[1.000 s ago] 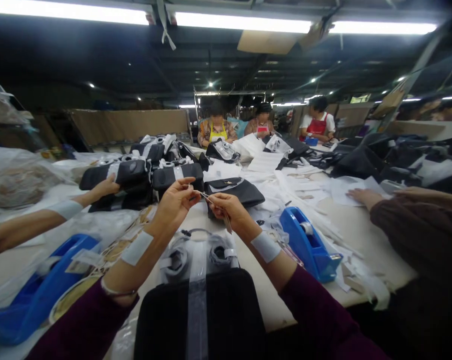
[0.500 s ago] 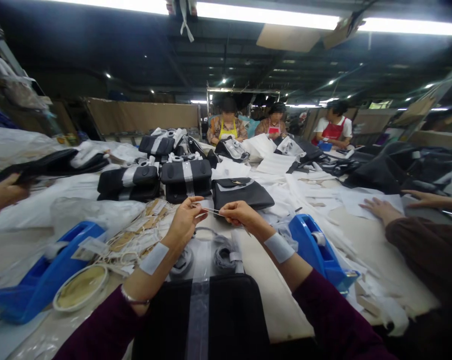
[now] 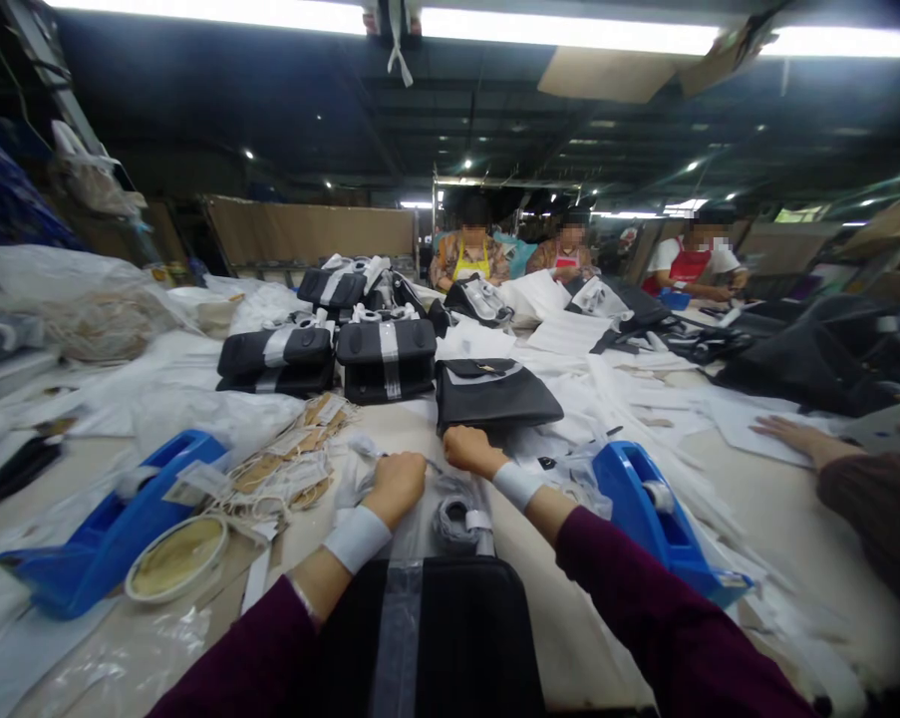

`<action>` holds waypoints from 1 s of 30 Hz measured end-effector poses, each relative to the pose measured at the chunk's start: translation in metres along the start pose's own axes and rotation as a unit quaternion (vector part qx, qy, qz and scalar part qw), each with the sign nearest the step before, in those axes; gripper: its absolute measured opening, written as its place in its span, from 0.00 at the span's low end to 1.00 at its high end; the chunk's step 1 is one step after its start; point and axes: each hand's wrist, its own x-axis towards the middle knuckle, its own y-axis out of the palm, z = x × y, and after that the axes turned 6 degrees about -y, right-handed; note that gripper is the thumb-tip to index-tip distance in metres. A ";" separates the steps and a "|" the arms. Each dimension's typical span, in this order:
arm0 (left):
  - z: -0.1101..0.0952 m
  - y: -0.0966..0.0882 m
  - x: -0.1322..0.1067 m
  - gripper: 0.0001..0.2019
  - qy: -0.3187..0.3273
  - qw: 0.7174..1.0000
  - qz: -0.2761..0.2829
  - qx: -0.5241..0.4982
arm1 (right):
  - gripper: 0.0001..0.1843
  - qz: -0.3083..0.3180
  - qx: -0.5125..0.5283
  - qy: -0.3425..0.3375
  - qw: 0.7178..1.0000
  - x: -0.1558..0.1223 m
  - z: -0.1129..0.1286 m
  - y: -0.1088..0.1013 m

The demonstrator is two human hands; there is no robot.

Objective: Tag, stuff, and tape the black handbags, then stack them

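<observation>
In front of me lies a black bag (image 3: 479, 638), a strip of clear tape (image 3: 399, 638) running down its middle. At its far end sit grey wrapped rolls, apparently its handle (image 3: 456, 519). My left hand (image 3: 397, 487) is closed in a fist above the left part of this handle. Close beside it my right hand (image 3: 471, 452) is also closed, a little farther away and to the right. A thin cord (image 3: 436, 466) seems to run between the two fists; their grip on it is mostly hidden.
Blue tape dispensers stand at left (image 3: 121, 529) and right (image 3: 659, 519). A round tub (image 3: 176, 558) and a heap of stringed tags (image 3: 300, 459) lie left. A black flap bag (image 3: 494, 394) and taped bags (image 3: 386, 349) are ahead. A co-worker's hand (image 3: 793, 434) rests on paper at right.
Both hands have moved down toward the bag's handle, and their fingers have closed from pinches into fists. The other person's hand at far left is gone from view.
</observation>
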 end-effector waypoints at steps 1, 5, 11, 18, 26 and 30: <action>0.000 0.000 0.001 0.10 -0.002 1.000 -0.004 0.007 | 0.05 0.038 0.017 -0.002 0.999 0.006 -0.003 0.001; 0.003 -0.006 0.006 0.09 -0.017 1.000 0.001 0.012 | 0.06 0.167 0.119 -0.027 0.978 0.022 -0.016 0.004; 0.000 -0.009 0.021 0.04 -0.086 0.996 0.022 -0.029 | 0.06 0.219 0.248 -0.045 0.943 0.026 -0.030 0.012; -0.005 0.001 0.023 0.02 -0.124 0.990 -0.032 -0.055 | 0.07 0.187 0.279 -0.062 0.940 0.022 -0.033 0.017; 0.005 -0.009 0.016 0.05 -0.053 0.983 -0.082 -0.154 | 0.01 0.094 0.203 -0.094 0.970 0.005 -0.042 -0.005; 0.009 -0.005 0.016 0.05 -0.044 0.960 -0.088 -0.262 | 0.07 0.029 0.117 -0.128 0.984 -0.012 -0.035 -0.022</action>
